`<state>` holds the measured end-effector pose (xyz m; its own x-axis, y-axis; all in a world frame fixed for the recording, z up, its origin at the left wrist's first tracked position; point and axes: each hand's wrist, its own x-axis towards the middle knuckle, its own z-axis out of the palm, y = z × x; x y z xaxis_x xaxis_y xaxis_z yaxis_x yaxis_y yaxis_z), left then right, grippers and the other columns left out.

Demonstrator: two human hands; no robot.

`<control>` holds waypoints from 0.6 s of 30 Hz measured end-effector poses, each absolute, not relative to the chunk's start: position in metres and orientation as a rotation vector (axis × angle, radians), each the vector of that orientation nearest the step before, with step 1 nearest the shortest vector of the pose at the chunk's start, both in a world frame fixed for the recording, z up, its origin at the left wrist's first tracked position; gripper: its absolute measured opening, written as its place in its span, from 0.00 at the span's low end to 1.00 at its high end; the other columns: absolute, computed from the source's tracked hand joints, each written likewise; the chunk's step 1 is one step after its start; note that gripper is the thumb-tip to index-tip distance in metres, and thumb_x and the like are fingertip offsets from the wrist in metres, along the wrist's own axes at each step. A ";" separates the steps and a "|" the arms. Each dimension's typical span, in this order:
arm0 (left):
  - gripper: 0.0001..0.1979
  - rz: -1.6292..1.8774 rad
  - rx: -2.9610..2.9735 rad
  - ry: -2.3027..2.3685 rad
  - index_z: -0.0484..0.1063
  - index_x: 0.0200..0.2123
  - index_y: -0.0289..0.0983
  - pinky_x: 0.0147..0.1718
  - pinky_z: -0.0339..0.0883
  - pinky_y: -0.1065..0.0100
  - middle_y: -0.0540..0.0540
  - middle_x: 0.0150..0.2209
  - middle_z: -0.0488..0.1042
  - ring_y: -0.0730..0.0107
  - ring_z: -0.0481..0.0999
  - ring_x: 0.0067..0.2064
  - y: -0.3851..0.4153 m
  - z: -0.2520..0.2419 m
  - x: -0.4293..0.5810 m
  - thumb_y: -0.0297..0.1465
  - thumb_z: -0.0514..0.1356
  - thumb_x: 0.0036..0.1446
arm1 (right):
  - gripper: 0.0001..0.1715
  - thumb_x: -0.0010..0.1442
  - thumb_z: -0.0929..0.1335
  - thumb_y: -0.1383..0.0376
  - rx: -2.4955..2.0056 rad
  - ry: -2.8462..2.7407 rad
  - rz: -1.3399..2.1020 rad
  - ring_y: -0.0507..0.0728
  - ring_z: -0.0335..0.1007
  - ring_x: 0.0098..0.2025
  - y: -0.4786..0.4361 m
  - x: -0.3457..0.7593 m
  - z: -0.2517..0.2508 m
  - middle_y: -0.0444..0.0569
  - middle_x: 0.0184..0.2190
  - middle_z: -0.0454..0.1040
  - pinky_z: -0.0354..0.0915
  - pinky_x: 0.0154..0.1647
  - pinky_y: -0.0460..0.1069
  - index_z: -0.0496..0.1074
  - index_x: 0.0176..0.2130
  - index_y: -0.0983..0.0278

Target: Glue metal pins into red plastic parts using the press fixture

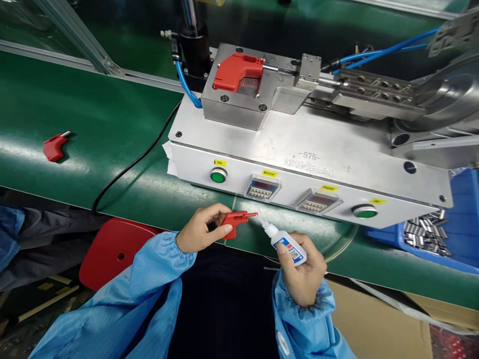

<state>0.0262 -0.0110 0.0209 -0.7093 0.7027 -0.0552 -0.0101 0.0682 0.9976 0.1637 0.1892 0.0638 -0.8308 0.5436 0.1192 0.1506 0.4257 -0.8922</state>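
Note:
Between the fingers and thumb of my left hand (204, 227) is a red plastic handle (235, 219), shaped like a small pistol, its thin red stem pointing right. My right hand (304, 269) grips a white glue bottle (286, 245) with a blue label. The bottle leans left, and its narrow nozzle ends just right of the stem's tip, apart from it by a small gap. Another red part (237, 72) of like shape sits in the metal fixture (234, 113), with a metal rod at its right end.
The silver machine base (239, 142) with green buttons stands just beyond my hands. A red handle with a metal pin (55, 147) lies on the green table at left. A blue bin (464, 214) at right holds small metal sleeves. A black cable (130, 164) crosses the table; a red stool (108, 249) is below.

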 end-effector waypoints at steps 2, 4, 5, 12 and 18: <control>0.13 1.698 0.699 1.803 0.76 0.45 0.36 0.29 0.69 0.70 0.49 0.29 0.75 0.70 0.73 0.28 -0.011 0.021 0.026 0.40 0.64 0.66 | 0.13 0.67 0.71 0.58 -0.567 -2.281 1.383 0.51 0.54 0.20 0.189 0.163 0.064 0.41 0.21 0.65 0.53 0.21 0.48 0.72 0.33 0.61; 0.13 1.692 0.702 1.809 0.76 0.45 0.36 0.29 0.69 0.70 0.49 0.29 0.75 0.70 0.73 0.28 -0.011 0.021 0.026 0.40 0.64 0.67 | 0.13 0.67 0.71 0.58 -0.562 -2.287 1.378 0.51 0.54 0.20 0.189 0.163 0.064 0.41 0.21 0.65 0.53 0.20 0.47 0.72 0.33 0.61; 0.13 1.690 0.705 1.812 0.76 0.45 0.36 0.28 0.69 0.70 0.49 0.29 0.75 0.70 0.73 0.28 -0.011 0.021 0.026 0.40 0.64 0.67 | 0.13 0.67 0.71 0.58 -0.562 -2.293 1.375 0.51 0.54 0.20 0.189 0.163 0.064 0.41 0.21 0.65 0.52 0.20 0.47 0.72 0.32 0.61; 0.11 1.706 0.738 1.811 0.75 0.45 0.36 0.28 0.70 0.71 0.49 0.29 0.75 0.71 0.73 0.28 -0.010 0.020 0.026 0.38 0.64 0.67 | 0.10 0.67 0.71 0.62 -0.516 -2.270 1.386 0.50 0.55 0.20 0.189 0.164 0.064 0.39 0.22 0.66 0.51 0.20 0.46 0.72 0.33 0.62; 0.13 1.679 0.725 1.823 0.75 0.45 0.36 0.29 0.69 0.70 0.49 0.29 0.74 0.70 0.73 0.28 -0.011 0.020 0.026 0.40 0.64 0.67 | 0.09 0.66 0.71 0.64 -0.498 -2.278 1.387 0.49 0.54 0.20 0.189 0.162 0.064 0.39 0.22 0.65 0.51 0.20 0.46 0.72 0.33 0.62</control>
